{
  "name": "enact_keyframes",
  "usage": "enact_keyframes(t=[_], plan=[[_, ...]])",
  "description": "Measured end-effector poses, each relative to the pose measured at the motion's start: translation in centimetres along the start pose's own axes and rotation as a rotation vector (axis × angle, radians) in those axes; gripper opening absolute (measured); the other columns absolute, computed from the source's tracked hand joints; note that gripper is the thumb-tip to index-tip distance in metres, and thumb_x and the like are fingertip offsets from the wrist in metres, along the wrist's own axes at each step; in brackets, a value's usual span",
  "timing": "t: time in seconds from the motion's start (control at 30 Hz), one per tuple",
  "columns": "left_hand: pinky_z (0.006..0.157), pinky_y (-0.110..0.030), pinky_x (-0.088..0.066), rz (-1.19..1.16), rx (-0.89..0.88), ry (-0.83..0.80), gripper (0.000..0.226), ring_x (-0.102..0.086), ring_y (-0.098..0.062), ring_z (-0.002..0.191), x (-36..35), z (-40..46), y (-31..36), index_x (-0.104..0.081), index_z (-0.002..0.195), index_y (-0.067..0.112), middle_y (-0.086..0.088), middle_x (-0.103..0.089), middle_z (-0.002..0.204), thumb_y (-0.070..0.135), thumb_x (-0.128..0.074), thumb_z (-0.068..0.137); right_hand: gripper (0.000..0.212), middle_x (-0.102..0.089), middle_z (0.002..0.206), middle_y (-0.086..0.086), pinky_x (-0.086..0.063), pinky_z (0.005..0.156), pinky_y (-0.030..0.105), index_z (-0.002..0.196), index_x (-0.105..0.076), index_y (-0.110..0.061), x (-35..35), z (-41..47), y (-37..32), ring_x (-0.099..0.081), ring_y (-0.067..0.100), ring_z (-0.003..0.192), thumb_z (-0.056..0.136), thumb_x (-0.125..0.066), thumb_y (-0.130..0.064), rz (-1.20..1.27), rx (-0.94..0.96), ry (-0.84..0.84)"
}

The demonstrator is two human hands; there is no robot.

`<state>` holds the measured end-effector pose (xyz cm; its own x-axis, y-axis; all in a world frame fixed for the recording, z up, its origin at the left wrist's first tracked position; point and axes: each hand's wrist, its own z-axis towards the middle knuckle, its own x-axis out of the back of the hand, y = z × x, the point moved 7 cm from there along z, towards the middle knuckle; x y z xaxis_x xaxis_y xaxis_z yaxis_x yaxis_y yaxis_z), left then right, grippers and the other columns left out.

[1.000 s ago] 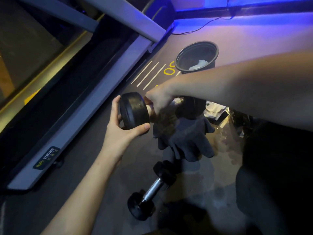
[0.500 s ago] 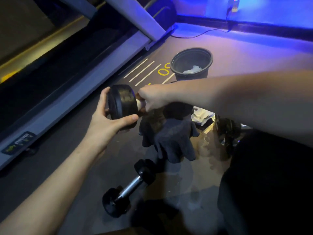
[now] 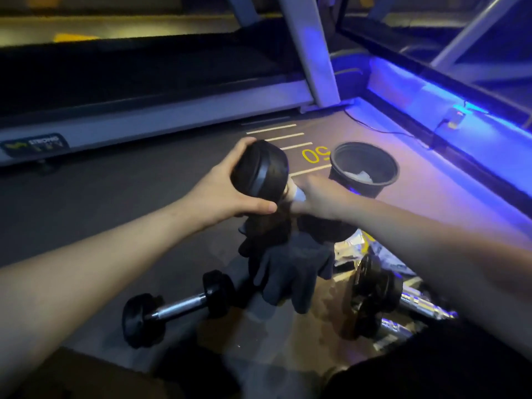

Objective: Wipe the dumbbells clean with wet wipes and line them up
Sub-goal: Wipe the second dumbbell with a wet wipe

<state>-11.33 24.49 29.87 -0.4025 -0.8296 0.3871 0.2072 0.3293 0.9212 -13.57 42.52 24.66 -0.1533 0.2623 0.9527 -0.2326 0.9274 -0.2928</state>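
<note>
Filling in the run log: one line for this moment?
left hand grips held dumbbell | right hand wipes handle with wet wipe | second dumbbell on floor

Gym: treadmill (image 3: 149,116) w/ belt, dumbbells (image 3: 178,308) on rubber floor (image 3: 115,203), yellow markings (image 3: 315,155).

Floor marking (image 3: 315,154): yellow digits "50", seen upside down from the wearer's side, painted on the floor beside pale ruled lines.
Treadmill label (image 3: 35,144): dark plate on the grey side rail, upside down; white word reads roughly "STRONG", with a yellow-green logo, smaller print illegible.
</note>
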Motion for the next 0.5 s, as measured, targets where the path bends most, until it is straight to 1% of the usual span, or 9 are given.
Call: enact_keyframes(t=[0.07,0.13,0.2,0.23,0.3,0.33,0.37,0.43,0.5], plan=[[0.102,-0.039,-0.053,0.008,0.012,-0.003,0.106,-0.054,0.016,0.112,0.2,0.2,-0.5,-0.037,0.143,0.047,0.027,-0.057,0.123,0.019,-0.096,0.059,0.034,-0.069,0.093,0.004,-0.051,0.073,0.04,0.099,-0.057,-0.027,0.2,-0.1,0.4,-0.064,0.031,0.091,0.072,-0.068,-0.045,0.02,-0.015,0.09],[0.105,-0.039,-0.05,0.026,0.015,-0.001,0.109,-0.055,0.003,0.12,0.3,0.3,-0.7,-0.035,0.143,0.05,0.025,-0.056,0.127,0.023,-0.097,0.058,0.04,-0.065,0.093,-0.004,-0.05,0.072,0.04,0.098,-0.051,-0.032,0.5,-0.4,0.3,-0.063,0.024,0.088,0.065,-0.069,-0.046,0.137,0.011,0.182],[0.108,-0.038,-0.048,0.032,0.011,-0.009,0.109,-0.055,-0.004,0.124,0.3,0.4,-0.8,-0.033,0.145,0.051,0.019,-0.055,0.131,0.024,-0.096,0.059,0.05,-0.056,0.097,-0.002,-0.045,0.074,0.037,0.102,-0.048,-0.026,1.1,-0.6,0.2,-0.053,0.016,0.087,0.064,-0.078,-0.039,0.195,0.045,0.292],[0.108,-0.038,-0.048,0.032,0.01,-0.013,0.11,-0.055,-0.006,0.125,0.3,0.5,-0.9,-0.032,0.145,0.051,0.016,-0.054,0.134,0.025,-0.096,0.059,0.055,-0.051,0.099,0.002,-0.042,0.076,0.036,0.103,-0.047,-0.023,1.3,-0.7,0.2,-0.047,0.015,0.089,0.062,-0.081,-0.039,0.18,0.045,0.343],[0.108,-0.039,-0.048,0.033,0.014,-0.015,0.11,-0.054,-0.008,0.126,0.3,0.6,-0.8,-0.032,0.144,0.052,0.013,-0.052,0.138,0.027,-0.096,0.059,0.073,-0.049,0.104,0.009,-0.039,0.082,0.036,0.107,-0.052,-0.013,1.6,-1.1,0.2,-0.043,0.022,0.097,0.053,-0.08,-0.053,0.1,0.02,0.419],[0.106,-0.039,-0.049,0.032,0.02,-0.014,0.11,-0.055,-0.009,0.126,0.3,0.6,-0.8,-0.032,0.145,0.052,0.012,-0.052,0.138,0.026,-0.096,0.059,0.081,-0.049,0.105,0.011,-0.038,0.082,0.036,0.109,-0.054,-0.009,1.5,-1.3,0.3,-0.044,0.025,0.099,0.049,-0.077,-0.059,0.078,0.01,0.447],[0.103,-0.04,-0.052,0.026,0.026,-0.011,0.11,-0.055,-0.01,0.125,0.3,0.6,-0.8,-0.032,0.145,0.053,0.012,-0.052,0.139,0.026,-0.096,0.06,0.083,-0.049,0.104,0.011,-0.037,0.08,0.035,0.109,-0.055,-0.009,1.5,-1.5,0.3,-0.044,0.026,0.098,0.047,-0.078,-0.06,0.095,0.003,0.462],[0.097,-0.041,-0.056,0.015,0.041,-0.011,0.112,-0.055,-0.012,0.125,0.3,0.6,-0.8,-0.031,0.146,0.053,0.011,-0.05,0.14,0.026,-0.096,0.059,0.073,-0.049,0.097,0.005,-0.034,0.073,0.026,0.108,-0.055,-0.015,1.5,-1.8,0.2,-0.045,0.016,0.089,0.05,-0.087,-0.046,0.205,0.0,0.468],[0.099,-0.04,-0.054,0.03,0.038,-0.011,0.114,-0.055,-0.011,0.125,0.4,0.6,-0.8,-0.03,0.147,0.051,0.012,-0.05,0.14,0.028,-0.096,0.058,0.067,-0.048,0.089,-0.002,-0.032,0.068,0.015,0.115,-0.057,-0.02,1.7,-2.0,-0.4,-0.045,0.004,0.08,0.057,-0.091,-0.024,0.278,0.034,0.447]])
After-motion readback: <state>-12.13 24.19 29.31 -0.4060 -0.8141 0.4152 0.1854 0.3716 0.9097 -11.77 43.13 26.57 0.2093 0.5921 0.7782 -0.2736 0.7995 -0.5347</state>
